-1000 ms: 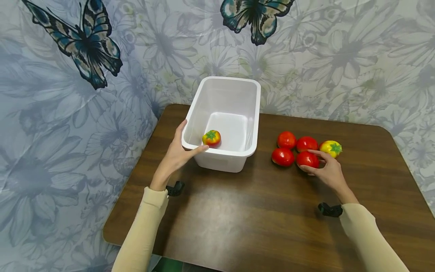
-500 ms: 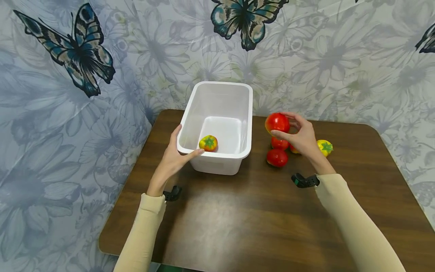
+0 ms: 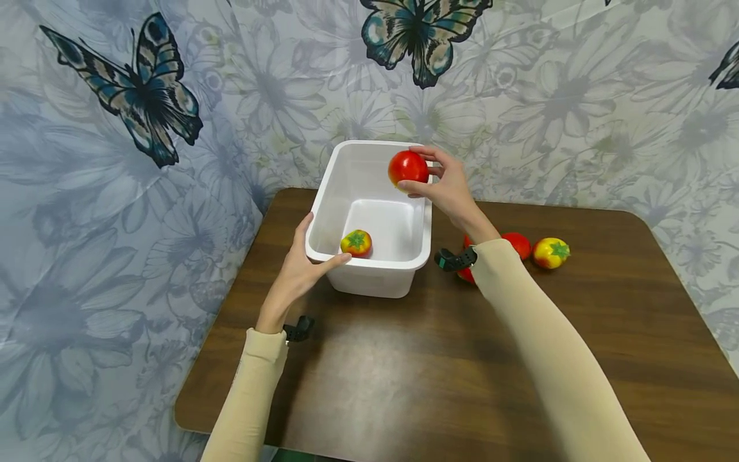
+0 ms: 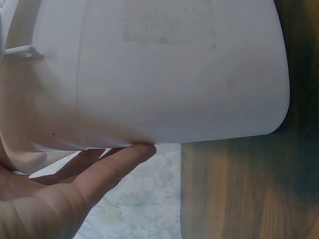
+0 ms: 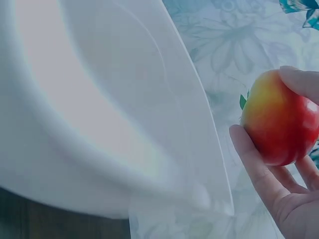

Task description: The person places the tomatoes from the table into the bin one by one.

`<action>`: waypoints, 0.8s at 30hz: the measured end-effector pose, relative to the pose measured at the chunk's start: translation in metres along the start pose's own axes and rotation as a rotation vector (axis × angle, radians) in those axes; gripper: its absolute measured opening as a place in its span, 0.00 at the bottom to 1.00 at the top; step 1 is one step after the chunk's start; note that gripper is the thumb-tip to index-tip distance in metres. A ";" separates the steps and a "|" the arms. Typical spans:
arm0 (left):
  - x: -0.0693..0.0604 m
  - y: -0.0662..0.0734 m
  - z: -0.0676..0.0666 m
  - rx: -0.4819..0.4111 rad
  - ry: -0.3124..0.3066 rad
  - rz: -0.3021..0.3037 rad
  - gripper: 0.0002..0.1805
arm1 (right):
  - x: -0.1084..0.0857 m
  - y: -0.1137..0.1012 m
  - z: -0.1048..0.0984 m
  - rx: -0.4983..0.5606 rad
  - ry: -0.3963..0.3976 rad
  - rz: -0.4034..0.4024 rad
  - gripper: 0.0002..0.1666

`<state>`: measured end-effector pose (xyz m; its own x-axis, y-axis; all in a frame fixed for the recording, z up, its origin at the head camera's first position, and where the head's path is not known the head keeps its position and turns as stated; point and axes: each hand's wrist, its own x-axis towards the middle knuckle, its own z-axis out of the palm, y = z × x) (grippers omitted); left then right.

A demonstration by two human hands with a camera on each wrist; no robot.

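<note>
A red tomato [image 3: 407,167] with a yellow patch is pinched between the thumb and fingers of my right hand [image 3: 452,189], over the right side of the white plastic tub [image 3: 378,277]. In the right wrist view, a bit of green leaf shows on the held tomato [image 5: 280,119]. With the thumb on the front rim and fingers along the left outer wall, my left hand [image 3: 297,273] holds the tub's near left corner. Its straight fingers [image 4: 117,172] touch the tub wall in the left wrist view. Inside the tub lies a yellow-red tomato [image 3: 356,243] with a green top.
Right of the tub, red tomatoes [image 3: 518,244] sit on the brown table [image 3: 369,385], partly hidden by my right sleeve and wrist. Beside them lies a yellow-red tomato [image 3: 551,253] with a green top. A patterned wall [image 3: 577,128] stands close behind the table.
My right hand has picked up a red tomato from the group on the right, lifted it and carried it left over the tub. My left hand stays at the tub's corner.
</note>
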<state>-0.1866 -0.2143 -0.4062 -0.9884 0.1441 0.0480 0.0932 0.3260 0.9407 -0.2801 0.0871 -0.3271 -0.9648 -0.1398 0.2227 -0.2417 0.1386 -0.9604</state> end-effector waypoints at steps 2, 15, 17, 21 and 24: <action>0.000 0.000 0.000 0.000 0.004 0.001 0.62 | 0.007 -0.001 0.008 0.012 -0.014 0.004 0.37; 0.000 -0.001 0.001 0.000 0.018 0.014 0.60 | 0.023 0.002 0.024 -0.040 -0.057 0.032 0.37; 0.000 -0.002 0.001 -0.004 0.021 0.008 0.60 | 0.022 0.004 0.024 -0.045 -0.063 0.042 0.38; 0.001 -0.002 0.001 -0.011 0.024 0.001 0.60 | 0.021 0.007 0.026 -0.042 -0.081 0.074 0.38; 0.002 -0.001 0.002 -0.018 0.024 0.009 0.60 | 0.022 0.008 0.027 -0.065 -0.088 0.088 0.38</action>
<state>-0.1883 -0.2130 -0.4078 -0.9901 0.1247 0.0644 0.1003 0.3078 0.9461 -0.3000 0.0589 -0.3340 -0.9705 -0.2089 0.1202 -0.1659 0.2169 -0.9620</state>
